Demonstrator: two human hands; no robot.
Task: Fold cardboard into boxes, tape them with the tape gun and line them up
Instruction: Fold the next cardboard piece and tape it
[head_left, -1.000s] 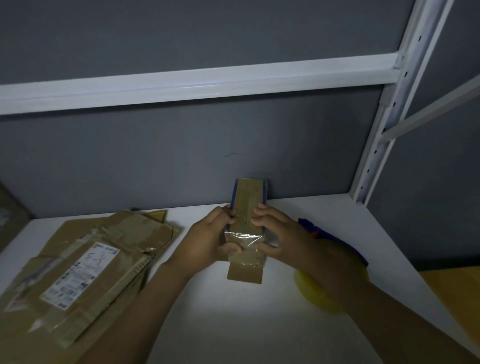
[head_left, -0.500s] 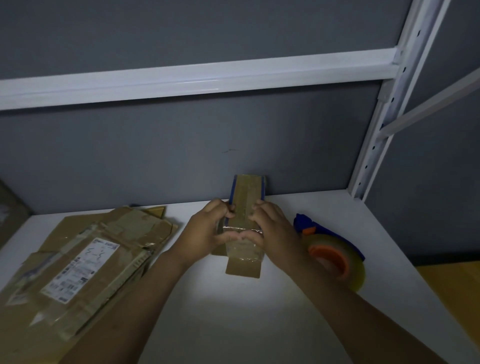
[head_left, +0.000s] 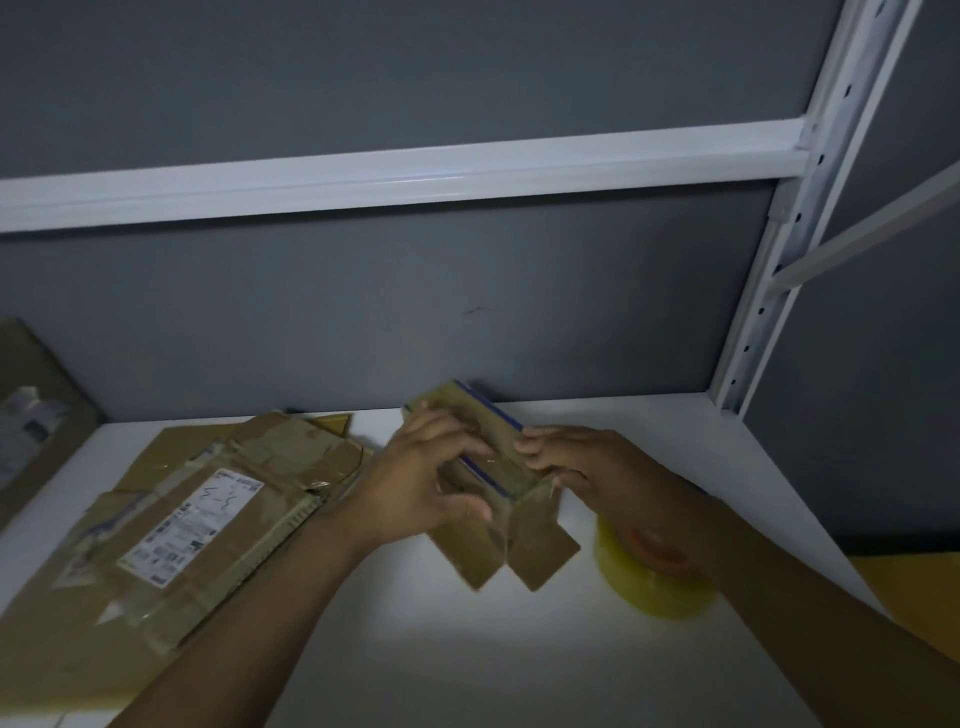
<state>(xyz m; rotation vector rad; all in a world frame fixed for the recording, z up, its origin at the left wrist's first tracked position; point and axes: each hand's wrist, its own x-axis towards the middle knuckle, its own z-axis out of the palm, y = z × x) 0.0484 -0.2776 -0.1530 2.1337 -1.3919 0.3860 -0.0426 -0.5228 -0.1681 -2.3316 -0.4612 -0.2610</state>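
A small brown cardboard box (head_left: 488, 540) with blue edging and clear tape across it is held just above the white shelf, tilted with its loose end flaps pointing toward me. My left hand (head_left: 423, 483) grips its left side, fingers curled over the top. My right hand (head_left: 587, 462) holds its right side with fingertips on the taped seam. The tape gun's yellowish tape roll (head_left: 649, 577) with an orange core lies on the shelf under my right wrist, partly hidden by my forearm.
A pile of flattened cardboard (head_left: 171, 525) with a white shipping label lies at the left of the white shelf (head_left: 467, 660). Another carton (head_left: 36, 415) stands at the far left edge. A grey back wall and a white upright post (head_left: 769, 270) bound the shelf.
The small box has turned from pointing straight away to a diagonal tilt, and its end flaps have opened apart. Both hands shifted with it; my right wrist now covers more of the tape roll.
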